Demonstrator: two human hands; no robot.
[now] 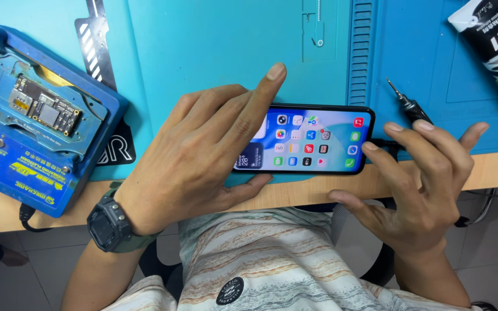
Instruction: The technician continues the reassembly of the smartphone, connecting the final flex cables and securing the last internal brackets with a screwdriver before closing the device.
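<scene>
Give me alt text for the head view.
The left hand holds a lit phone flat at the edge of a blue mat; the right hand touches its end by a cable. A blue fixture sits left, a screwdriver right.

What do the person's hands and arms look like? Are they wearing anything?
Both hands are bare, with no gloves and no rings showing. The left hand has a chunky black watch on a dark green strap around the wrist. The right hand wears nothing, and its wrist is bare too. No sleeves reach the forearms. The fingernails are short and plain.
</scene>
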